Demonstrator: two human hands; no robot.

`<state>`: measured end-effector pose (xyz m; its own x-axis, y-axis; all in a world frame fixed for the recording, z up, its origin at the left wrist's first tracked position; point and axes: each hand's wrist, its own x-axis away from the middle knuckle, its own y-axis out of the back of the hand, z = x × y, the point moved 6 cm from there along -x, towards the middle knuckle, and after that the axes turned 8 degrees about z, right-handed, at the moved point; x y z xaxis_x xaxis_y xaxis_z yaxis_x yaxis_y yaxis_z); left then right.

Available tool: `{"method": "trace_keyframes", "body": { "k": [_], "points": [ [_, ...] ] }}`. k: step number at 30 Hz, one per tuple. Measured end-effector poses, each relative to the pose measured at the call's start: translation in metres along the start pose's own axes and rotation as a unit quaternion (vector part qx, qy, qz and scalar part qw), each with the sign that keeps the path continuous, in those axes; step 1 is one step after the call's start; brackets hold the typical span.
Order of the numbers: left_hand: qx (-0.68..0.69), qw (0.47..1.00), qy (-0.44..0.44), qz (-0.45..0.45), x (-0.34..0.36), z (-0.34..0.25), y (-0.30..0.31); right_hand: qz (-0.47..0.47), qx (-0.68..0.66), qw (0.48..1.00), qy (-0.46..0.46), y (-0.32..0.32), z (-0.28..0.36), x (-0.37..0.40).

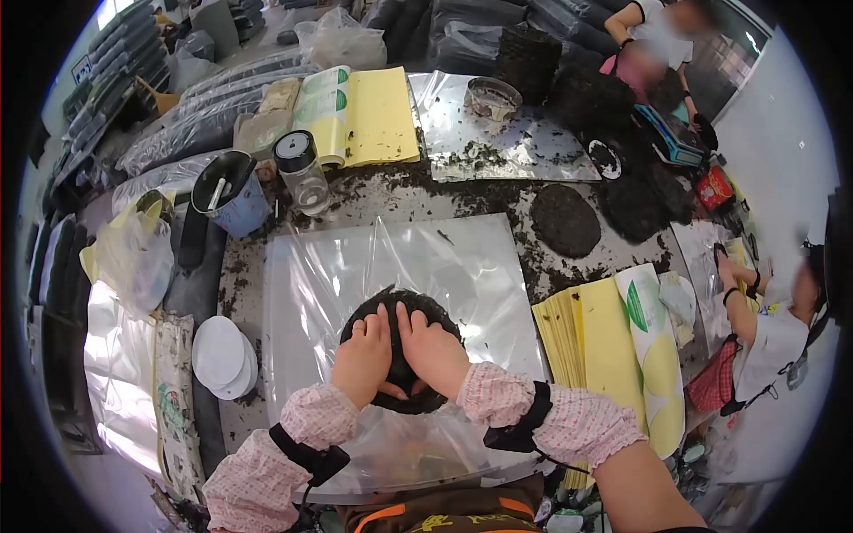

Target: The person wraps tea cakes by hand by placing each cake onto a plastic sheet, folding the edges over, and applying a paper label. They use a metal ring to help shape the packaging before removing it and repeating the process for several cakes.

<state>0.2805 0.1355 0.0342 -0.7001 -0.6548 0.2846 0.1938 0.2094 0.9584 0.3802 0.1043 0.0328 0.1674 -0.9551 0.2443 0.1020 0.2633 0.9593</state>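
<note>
A dark, round cake of what looks like dried seaweed (406,308) lies on a clear plastic sheet (320,266) in front of me. Both palms rest on top of it, side by side. My left hand (362,355) covers its left half, fingers stretched away from me and the thumb turned inward. The right half is under my right hand (433,349), whose fingers also lie flat with the fingertips near those of the left. Much of the cake's middle is hidden by the hands. Beneath the sheet is a pale rectangular board or stack of film.
White round discs (219,355) lie to the left, below a blue bucket (235,200) and a clear jar (302,173). Yellow paper wrappers (604,355) are stacked at right. Another dark cake (566,219) lies beyond, near a digital scale (666,138). Two other people work at right.
</note>
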Motion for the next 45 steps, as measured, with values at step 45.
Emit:
{"method": "trace_keyframes", "body": {
  "k": [45],
  "points": [
    [0.21,0.957,-0.153,-0.131,-0.029,0.012,0.025,-0.342,-0.204,0.891,-0.22,0.047,-0.332,0.027]
  ]
}}
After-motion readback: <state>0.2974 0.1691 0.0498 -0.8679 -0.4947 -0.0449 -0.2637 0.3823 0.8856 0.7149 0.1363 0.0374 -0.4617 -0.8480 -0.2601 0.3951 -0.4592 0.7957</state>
